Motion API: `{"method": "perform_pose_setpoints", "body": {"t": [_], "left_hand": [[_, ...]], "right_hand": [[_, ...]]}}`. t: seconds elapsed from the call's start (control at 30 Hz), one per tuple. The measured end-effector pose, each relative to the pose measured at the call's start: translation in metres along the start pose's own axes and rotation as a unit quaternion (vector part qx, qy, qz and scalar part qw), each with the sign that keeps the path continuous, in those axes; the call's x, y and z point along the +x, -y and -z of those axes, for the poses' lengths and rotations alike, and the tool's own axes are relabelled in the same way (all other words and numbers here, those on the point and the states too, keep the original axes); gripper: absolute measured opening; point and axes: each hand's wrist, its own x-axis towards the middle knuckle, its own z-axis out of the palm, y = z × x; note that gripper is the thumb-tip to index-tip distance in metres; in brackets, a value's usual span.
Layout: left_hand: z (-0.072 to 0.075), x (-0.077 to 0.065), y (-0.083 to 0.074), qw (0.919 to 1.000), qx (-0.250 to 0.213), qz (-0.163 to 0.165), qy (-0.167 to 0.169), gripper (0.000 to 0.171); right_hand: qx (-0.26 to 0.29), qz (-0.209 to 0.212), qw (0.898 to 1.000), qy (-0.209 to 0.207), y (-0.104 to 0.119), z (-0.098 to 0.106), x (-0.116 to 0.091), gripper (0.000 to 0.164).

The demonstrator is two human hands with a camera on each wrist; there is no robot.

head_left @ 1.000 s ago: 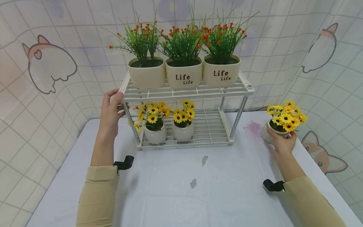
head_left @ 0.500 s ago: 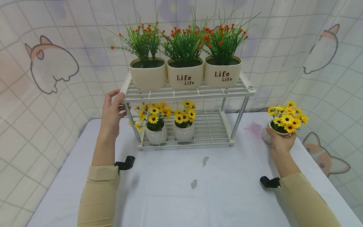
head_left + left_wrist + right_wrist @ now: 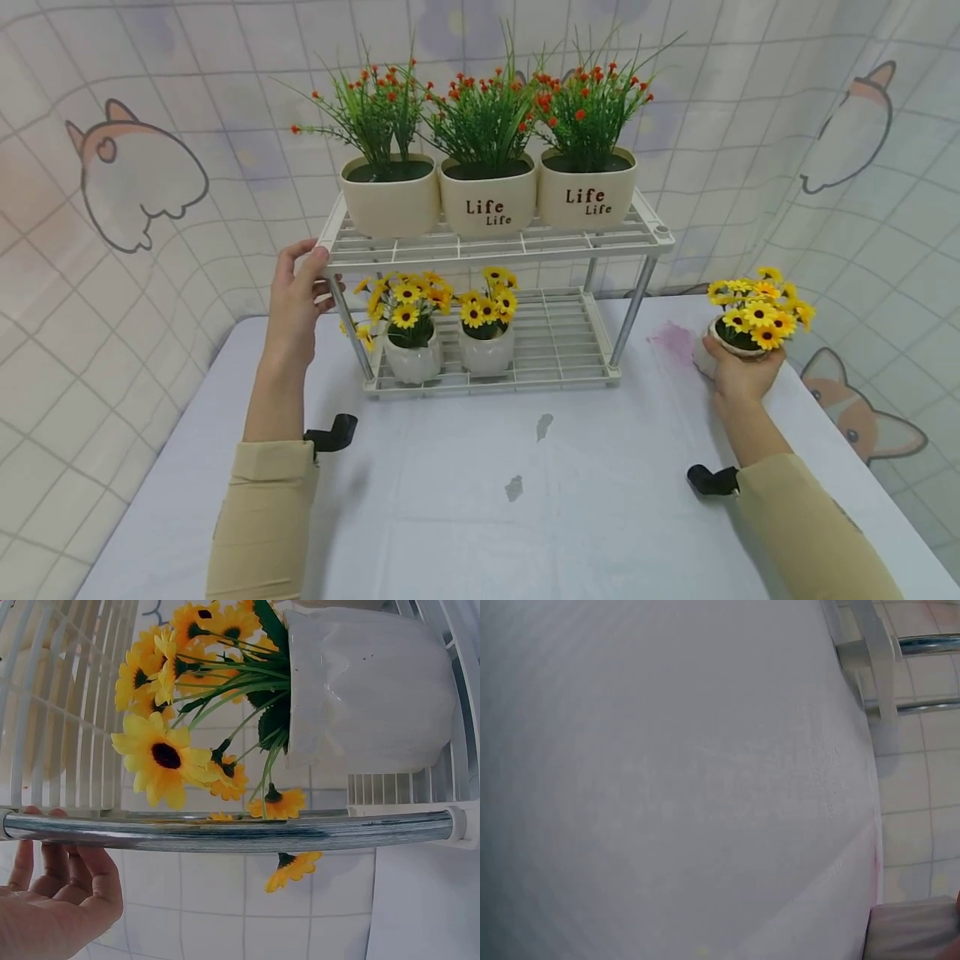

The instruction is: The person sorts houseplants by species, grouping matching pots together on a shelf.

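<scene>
In the head view my left hand grips the top left corner of a two-tier white rack, thumb on the edge. The left wrist view shows its fingers curled by the metal post. At the table's right side, my right hand holds a flowerpot of yellow artificial sunflowers. A bit of that white pot shows low in the right wrist view. Two similar flowerpots, one at left and another beside it, stand on the lower tier.
Three cream planters with red flowers and grass line the upper tier. The table wears a white cloth with a pink stain right of the rack. A tile-patterned curtain hangs behind and at both sides.
My right forearm has shifted slightly left, while the pot in that hand stays in about the same place. The left hand keeps its hold on the rack.
</scene>
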Motion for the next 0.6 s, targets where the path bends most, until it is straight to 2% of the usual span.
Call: {"method": "perform_pose_setpoints", "body": {"t": [0.3,0.6], "left_hand": [[0.0,-0.001,-0.001,1.0,-0.005,-0.001,0.002,0.041],[0.001,0.0,-0.001,1.0,-0.006,0.001,0.001,0.041]], "right_hand": [[-0.031,-0.005,0.999,0.009,0.005,0.005,-0.003,0.107],[-0.089,-0.02,0.996,0.021,0.011,0.015,-0.012,0.112]]}}
